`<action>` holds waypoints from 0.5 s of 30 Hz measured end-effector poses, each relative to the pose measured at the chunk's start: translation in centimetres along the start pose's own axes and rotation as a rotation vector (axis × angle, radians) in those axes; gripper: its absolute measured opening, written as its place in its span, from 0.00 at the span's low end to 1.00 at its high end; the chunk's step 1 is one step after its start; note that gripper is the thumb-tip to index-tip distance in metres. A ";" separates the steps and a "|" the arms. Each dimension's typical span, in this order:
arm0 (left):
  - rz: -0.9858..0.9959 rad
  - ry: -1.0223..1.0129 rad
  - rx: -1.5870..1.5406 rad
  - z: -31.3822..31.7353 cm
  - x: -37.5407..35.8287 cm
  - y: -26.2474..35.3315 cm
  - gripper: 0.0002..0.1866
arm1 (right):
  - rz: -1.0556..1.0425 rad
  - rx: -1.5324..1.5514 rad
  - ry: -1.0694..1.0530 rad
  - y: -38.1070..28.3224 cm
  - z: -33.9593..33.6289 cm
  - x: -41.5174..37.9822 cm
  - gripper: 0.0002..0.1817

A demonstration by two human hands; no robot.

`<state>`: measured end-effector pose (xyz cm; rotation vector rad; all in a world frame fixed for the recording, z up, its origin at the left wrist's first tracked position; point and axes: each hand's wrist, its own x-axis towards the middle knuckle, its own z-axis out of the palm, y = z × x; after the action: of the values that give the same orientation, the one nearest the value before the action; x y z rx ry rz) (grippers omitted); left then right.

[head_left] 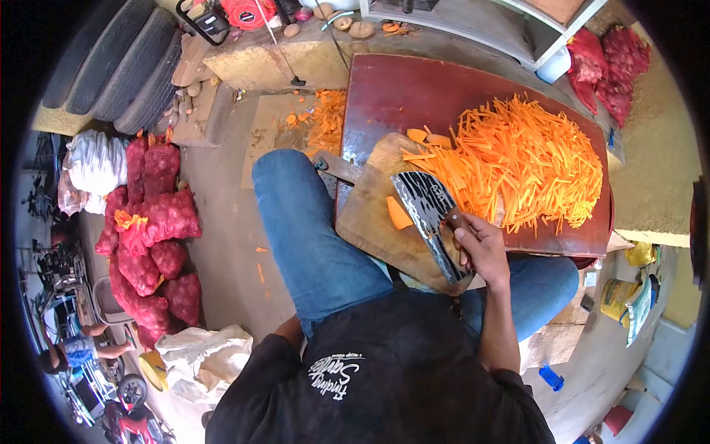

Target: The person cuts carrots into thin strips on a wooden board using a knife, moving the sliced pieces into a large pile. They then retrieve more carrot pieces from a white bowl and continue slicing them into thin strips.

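Observation:
My right hand is closed around the wooden handle of a broad cleaver. Its dark, streaked blade lies across a worn wooden cutting board. On the board, an orange carrot piece sits just left of the blade. A large heap of carrot strips spreads beyond the cleaver, over a dark red tabletop. Several cut carrot pieces rest at the heap's left edge. As for my left hand, it is hidden beside my left thigh; only part of that forearm shows.
Full red mesh sacks are piled on the floor at left, below stacked tires. Orange scraps lie on flattened cardboard left of the table. A white sack is at lower left; another person is beyond it.

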<state>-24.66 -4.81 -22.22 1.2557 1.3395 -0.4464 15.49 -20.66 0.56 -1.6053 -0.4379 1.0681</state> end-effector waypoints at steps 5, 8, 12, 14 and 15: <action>-0.004 -0.048 0.069 0.0 0.6 -1.4 0.16 | -0.007 -0.008 0.022 0.1 0.0 0.1 0.22; -0.011 -0.077 0.114 -0.6 1.0 -2.5 0.17 | -0.004 -0.031 0.024 0.3 -0.1 0.1 0.23; -0.012 -0.120 0.188 -1.3 2.2 -3.9 0.17 | -0.011 -0.032 0.035 0.4 -0.3 0.0 0.23; -0.005 -0.139 0.223 -1.8 2.7 -4.4 0.17 | -0.001 -0.036 0.041 0.3 -0.2 0.1 0.23; -0.004 -0.146 0.237 -2.1 2.9 -4.8 0.17 | 0.020 -0.033 0.043 0.4 -0.1 -0.1 0.23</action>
<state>-28.95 -3.55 -26.21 1.3860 1.1909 -0.7030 15.43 -20.90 0.28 -1.6623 -0.4130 1.0443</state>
